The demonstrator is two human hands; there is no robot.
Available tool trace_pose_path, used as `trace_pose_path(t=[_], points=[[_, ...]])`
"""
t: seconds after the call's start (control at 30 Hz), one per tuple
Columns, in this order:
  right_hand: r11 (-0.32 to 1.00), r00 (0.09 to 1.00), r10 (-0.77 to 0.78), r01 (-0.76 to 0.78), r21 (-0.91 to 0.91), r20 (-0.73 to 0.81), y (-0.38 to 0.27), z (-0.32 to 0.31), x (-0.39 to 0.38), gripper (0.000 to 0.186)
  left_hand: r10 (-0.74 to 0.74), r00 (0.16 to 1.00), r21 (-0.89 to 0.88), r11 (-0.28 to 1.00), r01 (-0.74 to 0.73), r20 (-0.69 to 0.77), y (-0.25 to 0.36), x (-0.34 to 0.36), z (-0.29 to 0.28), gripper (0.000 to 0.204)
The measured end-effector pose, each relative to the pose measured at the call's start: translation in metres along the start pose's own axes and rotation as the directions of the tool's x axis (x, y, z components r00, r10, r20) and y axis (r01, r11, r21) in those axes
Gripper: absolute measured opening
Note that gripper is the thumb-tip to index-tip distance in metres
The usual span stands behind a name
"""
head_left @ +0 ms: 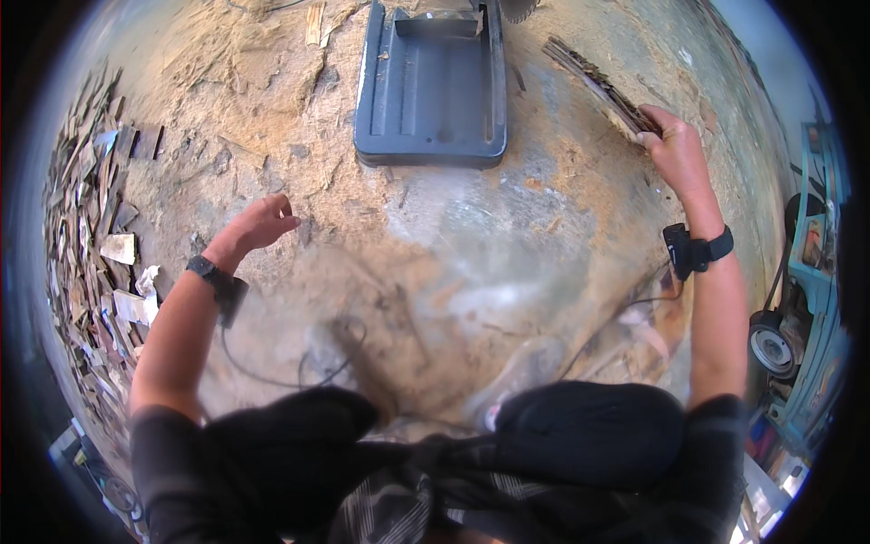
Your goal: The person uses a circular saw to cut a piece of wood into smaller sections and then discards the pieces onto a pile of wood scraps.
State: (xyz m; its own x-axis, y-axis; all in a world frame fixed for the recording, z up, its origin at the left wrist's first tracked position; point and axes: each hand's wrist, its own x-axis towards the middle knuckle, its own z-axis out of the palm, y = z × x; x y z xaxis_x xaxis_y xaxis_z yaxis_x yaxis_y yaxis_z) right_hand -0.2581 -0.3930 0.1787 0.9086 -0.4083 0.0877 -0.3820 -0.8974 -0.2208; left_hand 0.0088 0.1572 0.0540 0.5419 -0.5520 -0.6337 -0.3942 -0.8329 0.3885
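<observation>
My right hand (672, 150) is closed around the near end of a bundle of thin, rough wood strips (594, 80). The strips slant up and to the left, right of the dark grey base of a cut-off saw (433, 150). Part of the saw's toothed blade (520, 9) shows at the top edge. Off to the left, my left hand (263, 221) hovers over the dusty floor with nothing in it. Its fingers are loosely bent and the thumb stands apart from them.
Sawdust (254, 54) covers much of the floor around the saw. A large heap of wood offcuts (95, 245) lies along the left side. At the right stand a blue-green metal frame (816, 317) and a small wheel (773, 346). Thin cables trail near my legs.
</observation>
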Motion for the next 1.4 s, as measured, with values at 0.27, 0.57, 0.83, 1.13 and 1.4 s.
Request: trace_pose_path(t=[0.27,0.57,0.83,1.13,1.4], points=[[0.957,0.981,-0.119,0.155,-0.244,0.155,-0.057,0.116,-0.038,0.026,-0.055,0.996,0.080,0.996,0.049,0.070,0.001,0.001,0.006,0.033],[0.985,0.994,-0.053,0.037,0.169,0.094,-0.028,0.110,-0.100,0.045,-0.004,0.990,-0.018,1.000,0.007,0.144,0.046,0.032,0.009,0.026],[0.755,0.781,0.623,-0.614,0.229,0.040,0.094,0.111,-0.154,0.041,0.256,0.966,-0.132,0.957,-0.259,-0.040,0.176,0.091,0.009,0.031],[0.169,0.462,0.770,-0.813,0.557,0.440,0.147,0.147,-0.164,0.039,0.341,0.926,0.001,0.938,-0.345,-0.164,0.273,0.171,0.033,0.055],[-0.084,0.340,0.759,-0.794,0.602,0.555,0.154,0.155,-0.134,0.038,0.144,0.986,-0.245,0.956,-0.161,-0.085,0.287,0.186,0.035,0.062]])
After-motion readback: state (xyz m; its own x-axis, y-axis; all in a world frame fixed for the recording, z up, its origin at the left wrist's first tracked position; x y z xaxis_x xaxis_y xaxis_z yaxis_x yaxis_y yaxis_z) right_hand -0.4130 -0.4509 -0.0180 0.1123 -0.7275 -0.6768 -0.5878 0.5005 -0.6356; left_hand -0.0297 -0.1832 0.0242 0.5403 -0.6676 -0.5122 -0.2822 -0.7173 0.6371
